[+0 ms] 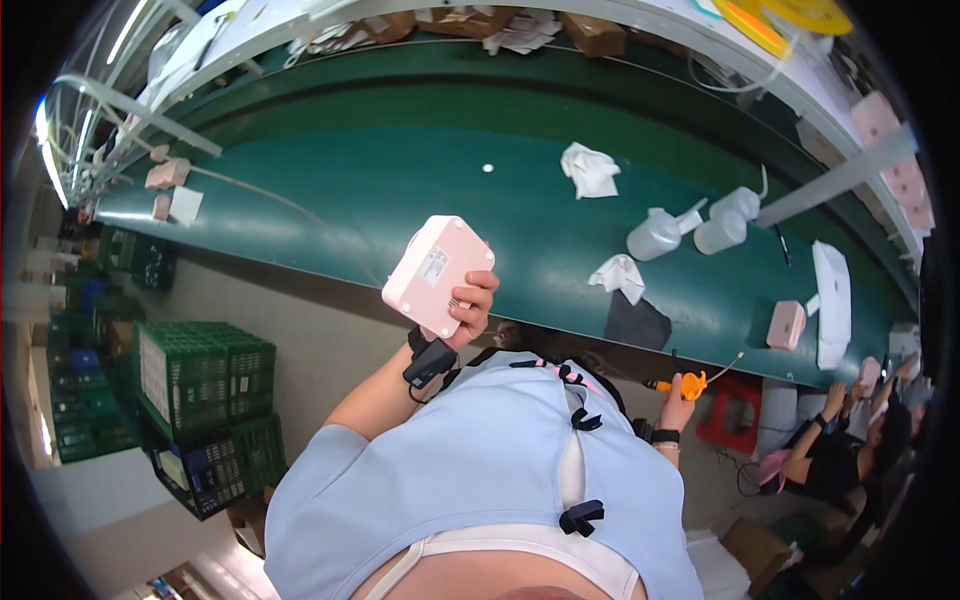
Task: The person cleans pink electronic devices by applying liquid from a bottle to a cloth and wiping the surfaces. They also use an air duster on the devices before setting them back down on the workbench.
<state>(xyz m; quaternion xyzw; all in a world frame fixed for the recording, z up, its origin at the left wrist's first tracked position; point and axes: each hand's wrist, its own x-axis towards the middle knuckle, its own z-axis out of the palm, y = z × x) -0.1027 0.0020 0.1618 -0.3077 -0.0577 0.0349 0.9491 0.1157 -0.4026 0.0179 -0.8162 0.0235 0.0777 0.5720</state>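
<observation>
Above the front edge of the green workbench (350, 240), as the view showed it, the left hand (474, 304) was clamped on a pale pink box (432, 290), its fingers curled over the right side. The box was tilted so that its underside, with label, round feet and small slots, faced up; the grip at the side probably kept that label in plain sight. The right hand (679, 402), lower and off the front edge, was closed around an orange tool (693, 386), perhaps an air gun, its thin nozzle directed away from the body, likely to keep the tip free.

Between the hands, by the front edge, lay a dark grey pad (638, 322), a crumpled white cloth (618, 272) against its far corner, presumably within easy reach. Farther in stood two white wash bottles (655, 236), apparently upright to avoid spills, and a second cloth (590, 170). Toward the right end, a second pink box (785, 325) sat near the front edge, beside a long white tray (832, 310). Green crates (250, 365) were stacked on the floor to the left.
</observation>
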